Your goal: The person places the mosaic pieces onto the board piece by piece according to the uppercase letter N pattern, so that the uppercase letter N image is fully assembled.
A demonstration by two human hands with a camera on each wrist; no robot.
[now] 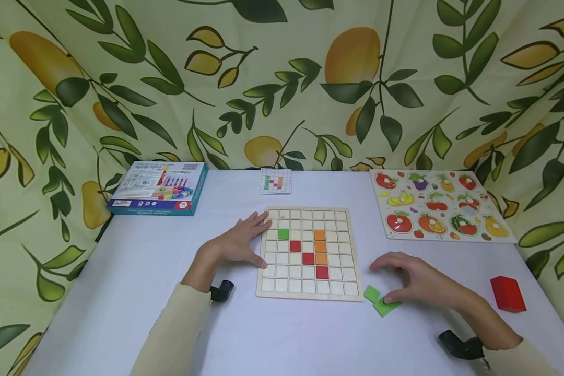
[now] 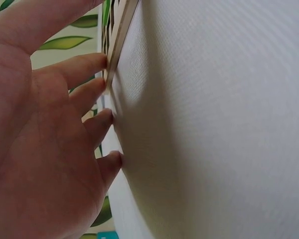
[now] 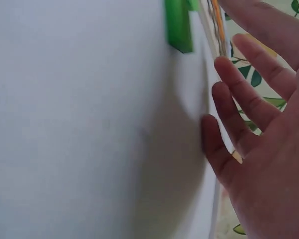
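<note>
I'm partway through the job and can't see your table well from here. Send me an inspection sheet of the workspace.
Surface: white cloth, lying mostly smooth.
Job's things: grid board holding one green tile, three red tiles and three orange tiles; loose green tiles off its lower right corner; pattern card beyond its far edge.
Clutter: boxed set at far left, fruit board at far right, red block at right.
Grips: left grip, fingers spread, touches the grid board's left edge; right grip has its thumb at the loose green tiles.
Cables: nothing seen.
Surroundings: leaf-and-fruit patterned backdrop behind and at both sides.
</note>
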